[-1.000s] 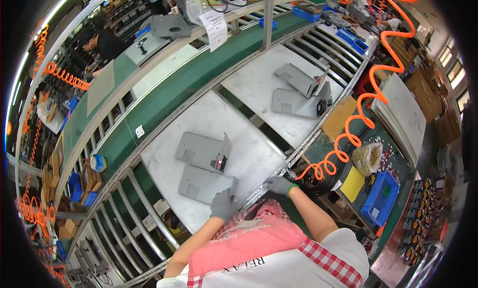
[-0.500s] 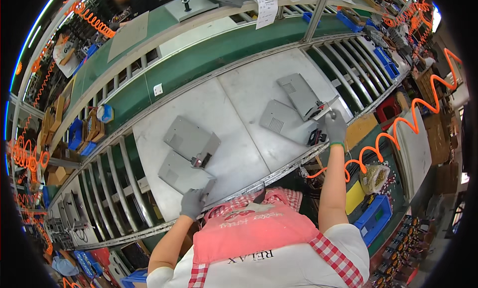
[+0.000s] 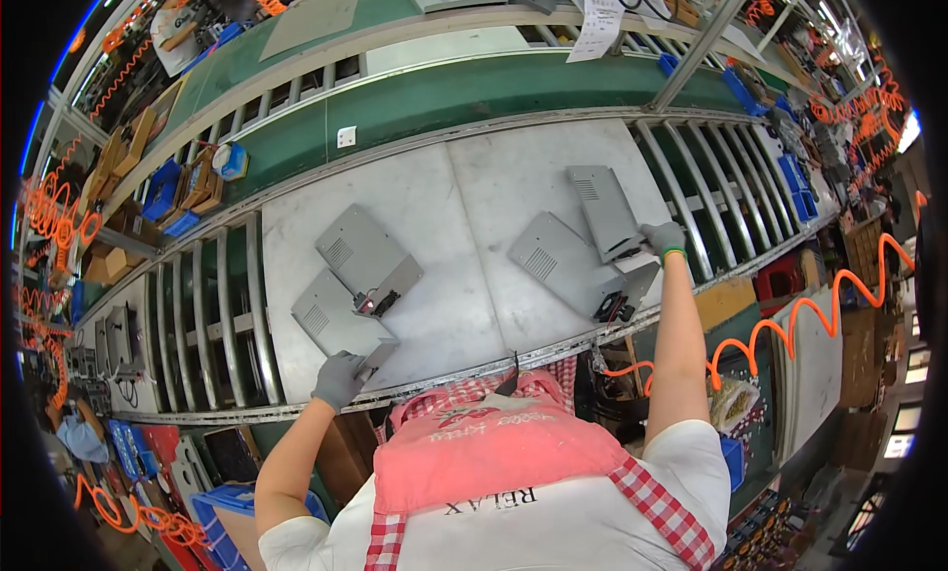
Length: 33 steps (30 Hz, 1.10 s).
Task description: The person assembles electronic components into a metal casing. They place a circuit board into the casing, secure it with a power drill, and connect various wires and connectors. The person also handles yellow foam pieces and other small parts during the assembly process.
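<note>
Two pairs of grey sheet-metal housings with vent slots lie on the metal work table. My left hand (image 3: 339,380), in a grey glove, is closed on the near edge of the front left housing (image 3: 324,319). Behind that lies another vented housing (image 3: 363,247), with a black and red part (image 3: 373,302) where the two meet. At the right, my gloved right hand (image 3: 664,238) is closed at the near right corner of the rear right housing (image 3: 600,205). This overlaps the front right housing (image 3: 555,255), which has a black fan-like part (image 3: 614,306) at its near end.
Roller conveyor sections flank the table at left (image 3: 222,324) and right (image 3: 719,191). A green belt (image 3: 434,92) runs behind, under a raised shelf. An orange coiled air hose (image 3: 780,339) hangs at right. A blue bin (image 3: 232,517) stands at lower left.
My view has shifted. The raised metal edge by my right hand has come down, and the red and black part beneath it is now hidden. My left hand stays at the front left housing.
</note>
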Available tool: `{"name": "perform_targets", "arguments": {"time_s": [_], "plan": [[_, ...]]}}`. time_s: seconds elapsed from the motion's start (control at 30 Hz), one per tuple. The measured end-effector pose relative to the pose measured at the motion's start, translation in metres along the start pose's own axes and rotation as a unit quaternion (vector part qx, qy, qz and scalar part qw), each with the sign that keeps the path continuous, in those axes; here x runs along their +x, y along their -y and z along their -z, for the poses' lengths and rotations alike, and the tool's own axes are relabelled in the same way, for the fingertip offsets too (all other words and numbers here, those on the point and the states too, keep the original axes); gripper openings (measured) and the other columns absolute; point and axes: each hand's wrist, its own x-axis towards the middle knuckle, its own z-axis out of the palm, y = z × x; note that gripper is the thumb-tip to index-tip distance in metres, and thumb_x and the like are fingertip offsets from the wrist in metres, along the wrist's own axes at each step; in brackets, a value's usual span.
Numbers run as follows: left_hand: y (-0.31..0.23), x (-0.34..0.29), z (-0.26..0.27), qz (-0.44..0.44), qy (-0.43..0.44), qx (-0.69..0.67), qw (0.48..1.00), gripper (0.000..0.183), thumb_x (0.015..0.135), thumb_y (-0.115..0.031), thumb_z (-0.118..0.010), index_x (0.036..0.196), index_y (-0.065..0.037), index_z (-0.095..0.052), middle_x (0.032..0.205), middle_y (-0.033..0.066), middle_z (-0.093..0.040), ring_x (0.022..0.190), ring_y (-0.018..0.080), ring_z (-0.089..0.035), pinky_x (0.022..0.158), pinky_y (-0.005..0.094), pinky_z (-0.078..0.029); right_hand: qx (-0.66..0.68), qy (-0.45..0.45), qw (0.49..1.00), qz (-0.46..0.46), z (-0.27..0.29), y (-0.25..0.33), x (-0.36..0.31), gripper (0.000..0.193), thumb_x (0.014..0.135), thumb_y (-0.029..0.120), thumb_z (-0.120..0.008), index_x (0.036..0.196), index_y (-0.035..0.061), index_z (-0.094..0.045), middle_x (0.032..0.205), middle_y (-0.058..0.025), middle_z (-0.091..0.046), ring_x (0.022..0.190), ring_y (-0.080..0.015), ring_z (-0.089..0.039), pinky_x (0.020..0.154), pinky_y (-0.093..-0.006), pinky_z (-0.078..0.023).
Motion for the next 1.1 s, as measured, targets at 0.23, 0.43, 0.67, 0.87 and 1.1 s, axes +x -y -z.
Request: {"name": "perform_targets", "arguments": {"time_s": [0.23, 0.43, 0.67, 0.87, 1.1], "plan": [[-0.005, -0.003, 0.004, 0.020, -0.004, 0.004, 1.000, 0.019, 0.078, -0.026, -0.063, 0.089, -0.010, -0.066, 0.083, 0.0105, -0.065, 0.084, 0.0303, -0.060, 0.073, 0.0408, -0.048, 0.026, -0.042, 0.999, -0.009, 0.047, 0.003, -0.007, 0.027, 0.068, 0.024, -0.075, 0.084, 0.0029, -0.070, 0.079, -0.0130, -0.069, 0.073, -0.0250, -0.068, 0.071, -0.0316, -0.054], [-0.007, -0.004, 0.002, 0.013, 0.022, 0.030, 0.999, 0.020, 0.080, -0.026, -0.062, 0.091, -0.011, -0.066, 0.083, 0.0092, -0.065, 0.085, 0.0280, -0.060, 0.075, 0.0395, -0.048, 0.072, 0.182, 0.977, -0.088, 0.060, 0.014, -0.044, 0.029, 0.068, 0.021, -0.075, 0.089, 0.0018, -0.070, 0.080, -0.0154, -0.068, 0.059, -0.0209, -0.066, 0.058, -0.0293, -0.054], [0.021, 0.010, 0.016, -0.106, 0.061, 0.118, 0.986, 0.026, 0.082, -0.032, -0.060, 0.099, -0.013, -0.063, 0.089, 0.0045, -0.064, 0.087, 0.0240, -0.060, 0.075, 0.0373, -0.047, -0.110, 0.017, 0.994, -0.001, 0.080, 0.105, -0.081, 0.042, 0.074, 0.030, -0.064, 0.110, 0.0083, -0.063, 0.111, -0.0162, -0.064, 0.106, -0.0304, -0.060, 0.091, -0.0379, -0.047], [0.027, 0.053, 0.060, -0.015, 0.113, 0.261, 0.959, 0.047, 0.076, -0.049, -0.064, 0.109, -0.016, -0.060, 0.085, 0.0071, -0.065, 0.084, 0.0262, -0.061, 0.070, 0.0376, -0.047, 0.154, -0.079, 0.973, 0.155, 0.054, 0.115, -0.187, 0.040, 0.079, 0.027, -0.062, 0.115, 0.0081, -0.060, 0.109, -0.0155, -0.064, 0.101, -0.0312, -0.060, 0.086, -0.0402, -0.047], [-0.018, 0.077, 0.045, 0.161, -0.135, 0.058, 0.976, 0.072, 0.072, -0.035, -0.074, 0.132, -0.010, -0.043, 0.104, 0.0171, -0.062, 0.090, 0.0356, -0.061, 0.074, 0.0439, -0.049, 0.386, 0.287, 0.862, 0.159, -0.003, 0.063, -0.349, 0.041, 0.088, 0.034, -0.058, 0.115, 0.0032, -0.060, 0.105, -0.0096, -0.065, 0.097, -0.0169, -0.060, 0.084, -0.0294, -0.048]]}}
